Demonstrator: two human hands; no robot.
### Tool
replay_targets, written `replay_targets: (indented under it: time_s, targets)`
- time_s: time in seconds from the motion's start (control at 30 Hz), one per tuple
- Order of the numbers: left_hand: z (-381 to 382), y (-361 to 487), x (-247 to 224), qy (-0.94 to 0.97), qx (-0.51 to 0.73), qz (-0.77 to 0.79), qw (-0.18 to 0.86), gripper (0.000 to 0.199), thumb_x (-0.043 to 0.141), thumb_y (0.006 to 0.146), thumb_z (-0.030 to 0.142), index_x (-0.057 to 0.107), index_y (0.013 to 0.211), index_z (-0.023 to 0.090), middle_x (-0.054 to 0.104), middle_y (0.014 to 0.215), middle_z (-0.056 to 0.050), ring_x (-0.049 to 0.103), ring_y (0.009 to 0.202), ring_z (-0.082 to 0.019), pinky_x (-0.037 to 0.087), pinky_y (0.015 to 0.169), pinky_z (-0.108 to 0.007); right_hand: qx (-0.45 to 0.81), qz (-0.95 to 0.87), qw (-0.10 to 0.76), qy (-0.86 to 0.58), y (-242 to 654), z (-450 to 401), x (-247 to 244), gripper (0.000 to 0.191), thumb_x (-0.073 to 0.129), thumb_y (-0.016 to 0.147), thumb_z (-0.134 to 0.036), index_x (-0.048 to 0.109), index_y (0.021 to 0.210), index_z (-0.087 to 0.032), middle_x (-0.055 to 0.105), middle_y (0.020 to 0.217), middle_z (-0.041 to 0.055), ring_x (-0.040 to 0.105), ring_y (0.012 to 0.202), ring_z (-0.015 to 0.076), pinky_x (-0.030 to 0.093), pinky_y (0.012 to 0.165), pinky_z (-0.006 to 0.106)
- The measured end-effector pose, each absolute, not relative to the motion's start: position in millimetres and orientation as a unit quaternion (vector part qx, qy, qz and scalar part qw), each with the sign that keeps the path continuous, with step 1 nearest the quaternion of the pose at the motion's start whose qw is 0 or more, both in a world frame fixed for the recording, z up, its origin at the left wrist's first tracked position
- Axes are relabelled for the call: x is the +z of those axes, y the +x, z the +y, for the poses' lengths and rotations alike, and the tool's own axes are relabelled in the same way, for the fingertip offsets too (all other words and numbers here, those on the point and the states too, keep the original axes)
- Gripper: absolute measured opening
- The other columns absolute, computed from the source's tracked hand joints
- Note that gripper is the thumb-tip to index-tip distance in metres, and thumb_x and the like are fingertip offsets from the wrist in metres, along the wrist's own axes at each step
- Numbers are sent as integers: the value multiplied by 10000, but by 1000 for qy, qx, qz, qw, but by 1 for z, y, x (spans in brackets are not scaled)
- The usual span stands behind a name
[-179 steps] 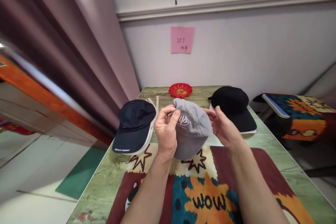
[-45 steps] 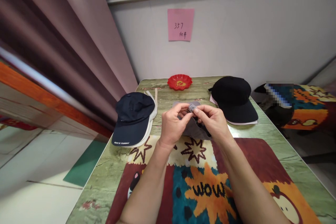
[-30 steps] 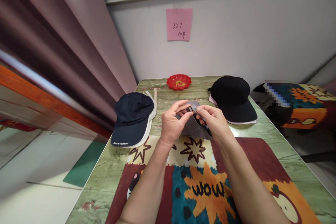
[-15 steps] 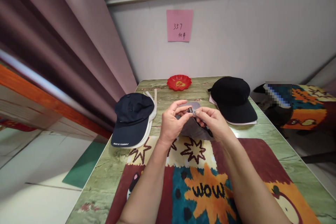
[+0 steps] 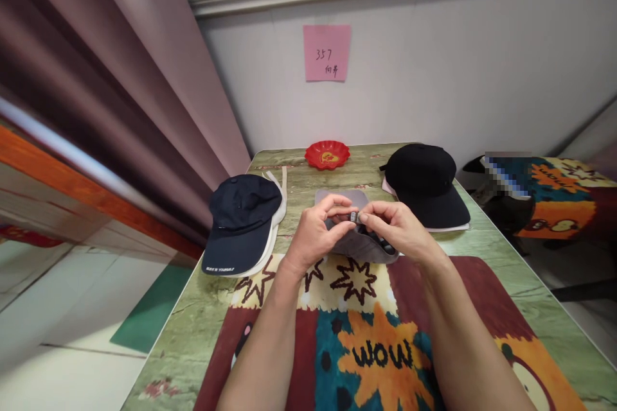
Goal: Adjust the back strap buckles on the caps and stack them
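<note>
A grey cap (image 5: 361, 245) rests at the middle of the table, its brim toward the back and its strap side toward me. My left hand (image 5: 321, 228) pinches the strap's small metal buckle (image 5: 353, 216) between thumb and fingers. From the right, my right hand (image 5: 398, 223) pinches the strap end beside the buckle. The fingers of both hands nearly meet there and cover much of the strap. Part of the cap's crown is hidden behind my hands.
Navy cap (image 5: 243, 221) over a white one stands at the left; black cap (image 5: 424, 183) over a pale one at the right. A red scalloped dish (image 5: 327, 155) sits at the back. A patterned mat (image 5: 357, 347) covers the table's (image 5: 168, 340) front.
Both hands have moved slightly down with the strap and buckle. The grey cap's near edge shows more, and the view has shifted a little.
</note>
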State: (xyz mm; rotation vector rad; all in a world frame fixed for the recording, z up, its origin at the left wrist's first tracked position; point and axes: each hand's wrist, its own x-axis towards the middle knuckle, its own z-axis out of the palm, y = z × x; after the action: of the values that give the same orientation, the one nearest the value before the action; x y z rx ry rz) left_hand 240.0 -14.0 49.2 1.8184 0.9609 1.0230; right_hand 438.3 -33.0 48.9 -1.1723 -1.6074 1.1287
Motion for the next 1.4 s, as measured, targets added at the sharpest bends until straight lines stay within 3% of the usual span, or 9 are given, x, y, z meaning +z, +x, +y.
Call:
replay_targets:
  time_s: [0.2, 0.43, 0.5, 0.6, 0.7, 0.87, 1.13, 1.4]
  targets:
    - [-14, 241, 49, 728, 413, 389, 386, 252, 714, 824, 185, 643, 1066, 198, 781, 1026, -45, 738, 966, -187, 525, 838, -259, 450, -629, 436, -461, 434, -31, 43, 352, 659, 889, -504, 683, 777, -171, 582, 675, -6, 485, 610, 116, 377, 566, 246]
    - [-9, 243, 43, 679, 475, 410, 382, 175, 759, 761, 209, 733, 929, 172, 707, 890, -27, 604, 708, -112, 469, 644, -216, 473, -594, 483, -436, 429, -26, 31, 354, 733, 857, -475, 689, 1058, -186, 646, 725, -7, 593, 635, 131, 476, 601, 248]
    - [-9, 244, 43, 652, 481, 412, 417, 184, 774, 740, 212, 732, 913, 165, 665, 801, -8, 558, 650, -98, 444, 607, -209, 469, -616, 472, -421, 430, -26, 31, 371, 748, 851, -444, 701, 1124, -196, 699, 809, 16, 646, 717, 153, 518, 670, 266]
    - [-11, 244, 46, 608, 473, 387, 507, 213, 783, 727, 220, 705, 915, 155, 661, 789, -9, 596, 709, -110, 485, 682, -218, 445, -642, 465, -418, 430, -26, 32, 408, 779, 827, -392, 711, 1188, -215, 751, 908, 35, 700, 819, 188, 555, 759, 300]
    - [-13, 243, 49, 588, 459, 370, 554, 228, 782, 738, 257, 698, 922, 150, 687, 833, -26, 621, 754, -118, 499, 711, -221, 400, -652, 475, -435, 428, -28, 34, 359, 794, 813, -360, 741, 1138, -218, 778, 927, 38, 725, 837, 201, 562, 786, 307]
    - [-11, 244, 49, 564, 470, 402, 547, 235, 764, 757, 341, 702, 864, 142, 655, 722, -5, 563, 615, -94, 450, 579, -204, 341, -661, 486, -459, 421, -28, 36, 263, 802, 801, -336, 765, 1031, -215, 795, 912, 37, 745, 821, 211, 563, 763, 301]
    - [-12, 250, 48, 519, 514, 417, 540, 248, 761, 688, 250, 626, 870, 148, 619, 680, 34, 551, 579, -76, 432, 573, -190, 197, -714, 473, -478, 413, -31, 37, 156, 749, 819, -279, 757, 962, -216, 780, 892, 29, 708, 770, 185, 525, 731, 288]
    - [0, 231, 45, 501, 561, 446, 485, 262, 738, 687, 253, 614, 893, 150, 617, 711, 24, 553, 569, -80, 414, 520, -185, 218, -698, 455, -508, 420, -28, 38, 192, 712, 787, -237, 744, 974, -212, 747, 836, 14, 678, 738, 171, 500, 706, 272]
